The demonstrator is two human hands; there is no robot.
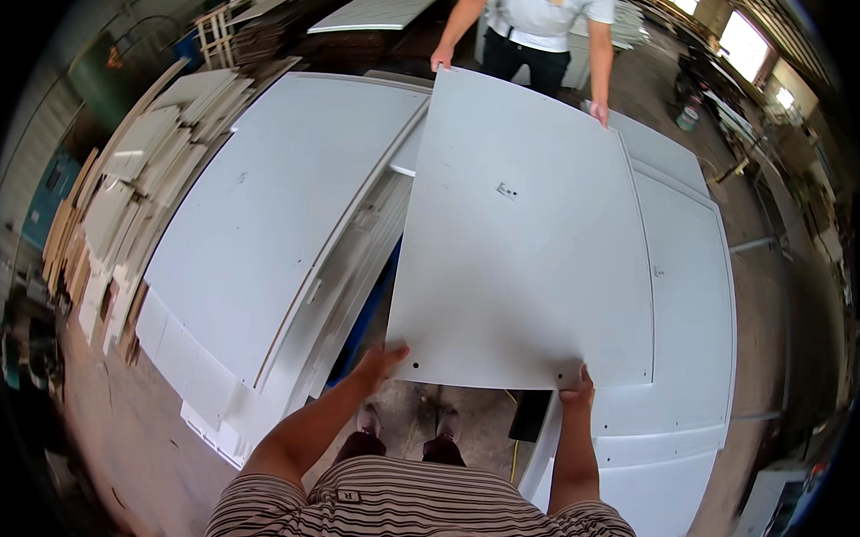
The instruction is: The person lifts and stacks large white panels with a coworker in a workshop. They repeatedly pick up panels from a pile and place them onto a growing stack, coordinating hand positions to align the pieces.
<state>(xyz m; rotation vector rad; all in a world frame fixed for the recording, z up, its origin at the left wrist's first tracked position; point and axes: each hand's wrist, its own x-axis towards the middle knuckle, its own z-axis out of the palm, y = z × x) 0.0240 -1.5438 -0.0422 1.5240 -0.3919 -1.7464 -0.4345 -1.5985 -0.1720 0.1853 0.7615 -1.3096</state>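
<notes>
A large white panel (524, 237) spans the space between me and a co-worker (544, 14), who grips its far edge with both hands. My left hand (384, 361) is closed on the near left corner, thumb on top. At the near right corner, my right hand (576, 385) grips the edge, its thumb showing and its other fingers mostly hidden. Small dark holes mark both near corners of the panel. Its right side overlaps a stack of white panels (690, 259).
Another stack of white panels (285, 198) lies to the left. Beyond it are piled boards and strips (151, 155). A blue part (365, 318) shows in the gap between the stacks. Near my feet, a yellow cord (514, 455) runs along the floor. A bucket (688, 117) stands far right.
</notes>
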